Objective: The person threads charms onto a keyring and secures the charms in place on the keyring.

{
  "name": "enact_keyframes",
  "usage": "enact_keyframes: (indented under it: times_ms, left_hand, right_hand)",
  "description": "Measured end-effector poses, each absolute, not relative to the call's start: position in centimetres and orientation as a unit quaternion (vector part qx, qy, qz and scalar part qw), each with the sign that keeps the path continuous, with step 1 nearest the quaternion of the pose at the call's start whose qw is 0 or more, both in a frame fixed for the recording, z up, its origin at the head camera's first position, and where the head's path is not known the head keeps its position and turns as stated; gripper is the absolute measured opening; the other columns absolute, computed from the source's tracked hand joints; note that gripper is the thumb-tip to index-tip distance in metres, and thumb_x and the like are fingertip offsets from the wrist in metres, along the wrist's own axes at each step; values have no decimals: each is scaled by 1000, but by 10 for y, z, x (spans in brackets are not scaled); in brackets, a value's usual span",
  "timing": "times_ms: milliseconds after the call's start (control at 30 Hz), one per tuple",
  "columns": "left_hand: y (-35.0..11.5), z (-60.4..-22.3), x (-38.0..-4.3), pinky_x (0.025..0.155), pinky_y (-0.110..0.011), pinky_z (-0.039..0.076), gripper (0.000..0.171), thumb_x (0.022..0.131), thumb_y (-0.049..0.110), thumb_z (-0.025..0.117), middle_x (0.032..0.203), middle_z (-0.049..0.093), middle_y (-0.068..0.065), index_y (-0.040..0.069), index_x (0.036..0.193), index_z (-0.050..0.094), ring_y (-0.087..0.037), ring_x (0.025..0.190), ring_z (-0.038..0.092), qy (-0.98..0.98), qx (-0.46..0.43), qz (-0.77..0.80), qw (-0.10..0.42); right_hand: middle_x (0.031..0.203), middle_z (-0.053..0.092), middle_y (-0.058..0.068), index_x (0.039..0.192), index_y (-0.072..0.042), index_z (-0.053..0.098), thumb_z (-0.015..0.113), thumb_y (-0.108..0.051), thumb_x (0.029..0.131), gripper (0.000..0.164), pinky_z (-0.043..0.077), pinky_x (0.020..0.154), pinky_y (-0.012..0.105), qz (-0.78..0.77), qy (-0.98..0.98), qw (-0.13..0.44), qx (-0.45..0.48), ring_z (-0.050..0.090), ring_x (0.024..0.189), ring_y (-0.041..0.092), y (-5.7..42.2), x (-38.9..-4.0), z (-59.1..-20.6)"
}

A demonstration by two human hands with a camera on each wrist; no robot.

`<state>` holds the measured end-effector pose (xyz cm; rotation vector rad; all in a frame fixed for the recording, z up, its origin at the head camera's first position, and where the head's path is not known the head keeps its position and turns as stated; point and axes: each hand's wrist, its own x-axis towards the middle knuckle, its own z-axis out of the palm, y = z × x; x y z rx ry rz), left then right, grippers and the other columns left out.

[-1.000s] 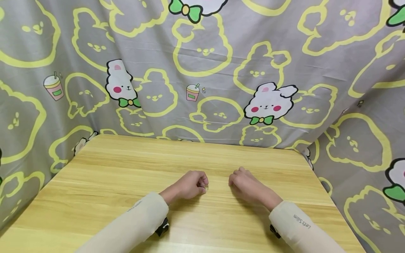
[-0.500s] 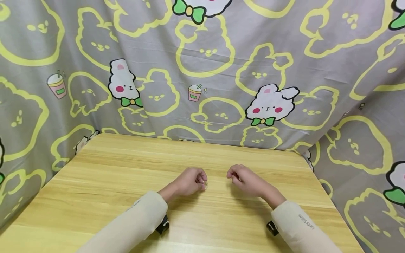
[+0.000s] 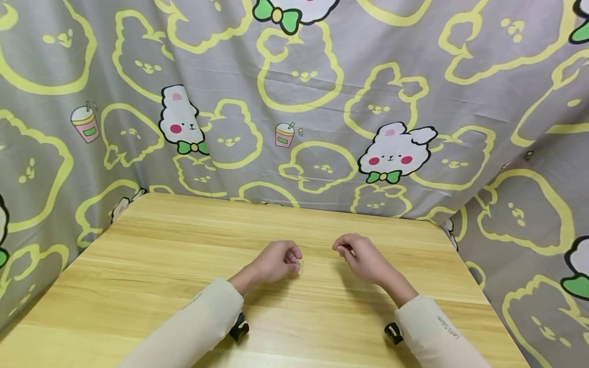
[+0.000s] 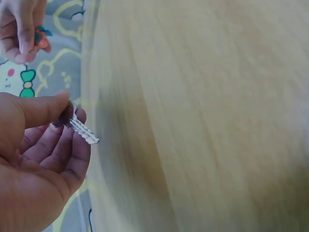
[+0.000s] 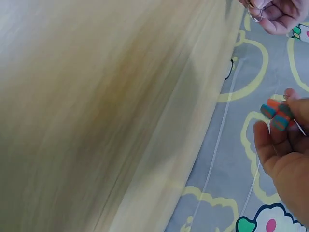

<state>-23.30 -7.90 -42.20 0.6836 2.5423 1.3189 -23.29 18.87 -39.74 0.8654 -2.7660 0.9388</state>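
In the head view my left hand [image 3: 276, 261] is over the middle of the wooden table, its fingertips together. The left wrist view shows it pinching a silver key [image 4: 84, 129] between thumb and curled fingers; the toothed blade points outward, the key's head mostly covered. A shiny metal ring [image 5: 255, 12] shows at that hand in the right wrist view. A short gap away, my right hand [image 3: 362, 259] pinches a small orange-and-teal charm [image 5: 277, 115], partly hidden by the fingers. Its exact shape is unclear. The two hands are apart, and so are the things they hold.
The wooden table [image 3: 184, 230] stretches around both hands. Behind it and at both sides hangs a grey curtain [image 3: 317, 117] with yellow outlines and white rabbit prints. Black wrist devices [image 3: 239, 328] sit under the pale sleeves [image 3: 193, 319].
Both hands have risen a little and moved slightly away from me. My right hand has turned, so its thumb and fingertips show more. The left keeps its pinch on the key.
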Motion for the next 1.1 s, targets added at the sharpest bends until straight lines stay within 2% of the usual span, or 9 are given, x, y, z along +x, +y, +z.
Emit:
enact_keyframes:
  times_ms: [167, 333, 467, 633, 800, 933, 1100]
  left_hand:
    - [-78, -417, -233, 71, -24, 54, 13, 94, 0, 73, 90, 65, -2, 3, 104, 65, -13, 82, 63, 845, 214, 480, 100]
    - [-75, -408, -231, 70, -25, 54, 16, 96, 5, 72, 93, 67, -2, 0, 111, 68, -15, 83, 64, 823, 197, 526, 87]
    - [-72, -400, -230, 72, -26, 56, 16, 96, 7, 72, 96, 70, -2, 3, 112, 71, -15, 86, 66, 804, 186, 560, 72]
    - [-68, -393, -227, 72, -27, 56, 14, 96, 10, 74, 96, 72, -2, 7, 109, 73, -16, 86, 69, 785, 178, 590, 58]
    - [-64, -388, -226, 73, -29, 57, 15, 95, 10, 75, 98, 75, -5, 6, 109, 75, -18, 87, 70, 764, 170, 622, 37]
    - [-63, -384, -225, 75, -31, 58, 17, 94, 10, 75, 100, 76, -8, 6, 110, 75, -19, 88, 72, 749, 160, 643, 23]
    - [-63, -378, -224, 78, -31, 59, 19, 93, 9, 76, 103, 76, -11, 6, 112, 75, -20, 90, 73, 732, 150, 664, 16]
  right_hand:
    - [89, 67, 1, 107, -6, 70, 58, -4, 104, 12, 55, 74, 31, 372, -889, 30, 265, 62, 81, 15, 188, -233, -397]
    - [96, 69, 0, 107, -5, 70, 59, -1, 103, 13, 58, 83, 38, 394, -877, 62, 270, 70, 84, 26, 182, -232, -393]
    - [93, 70, 1, 106, -6, 71, 60, 1, 102, 14, 59, 75, 38, 399, -872, 102, 263, 70, 80, 22, 175, -229, -389]
    - [91, 72, 6, 103, -5, 72, 62, -1, 101, 11, 59, 70, 30, 440, -859, 136, 225, 70, 79, 21, 165, -225, -384]
    - [94, 72, 14, 104, -3, 74, 64, -6, 101, 10, 58, 69, 24, 528, -823, 125, 170, 71, 83, 25, 158, -222, -381]
    - [96, 72, 18, 104, -1, 75, 67, -8, 100, 12, 58, 68, 24, 574, -795, 122, 155, 71, 83, 22, 151, -220, -378]
    - [95, 73, 13, 104, -3, 76, 69, -8, 98, 11, 58, 68, 25, 591, -782, 121, 157, 70, 81, 18, 143, -217, -374]
